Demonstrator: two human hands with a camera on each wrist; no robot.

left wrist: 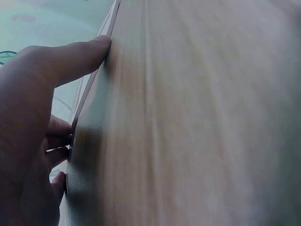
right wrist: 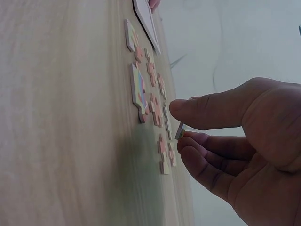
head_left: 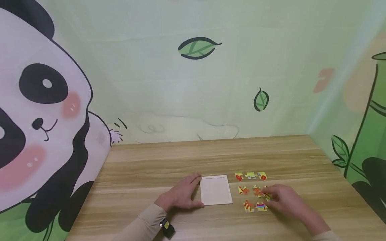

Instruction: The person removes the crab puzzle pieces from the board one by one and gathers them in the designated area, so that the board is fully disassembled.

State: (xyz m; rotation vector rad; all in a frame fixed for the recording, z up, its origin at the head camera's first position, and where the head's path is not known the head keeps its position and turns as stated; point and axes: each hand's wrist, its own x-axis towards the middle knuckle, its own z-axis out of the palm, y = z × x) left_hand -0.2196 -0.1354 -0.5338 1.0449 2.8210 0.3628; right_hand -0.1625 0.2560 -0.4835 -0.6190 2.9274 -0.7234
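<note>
My left hand (head_left: 182, 192) lies along the left side of a flat square puzzle tray (head_left: 216, 190) on the table. Its thumb touches the tray's near left corner, and its fingertips reach the far left corner. In the left wrist view the thumb (left wrist: 89, 54) meets the tray's edge, with the other fingers partly hidden. My right hand (head_left: 284, 201) pinches a small puzzle piece (right wrist: 180, 131) between thumb and fingers, just above the table. Its printed face is mostly hidden. Several yellow and red puzzle pieces lie near it in rows, among them one with a rainbow stripe (head_left: 261, 206).
The wooden table (head_left: 144, 167) carries the tray and the pieces. Behind it hangs a pale green cloth (head_left: 144, 77) printed with leaves, a panda (head_left: 69, 134) at the left and bamboo at the right. A black wrist strap device (head_left: 167, 229) sits on the left sleeve.
</note>
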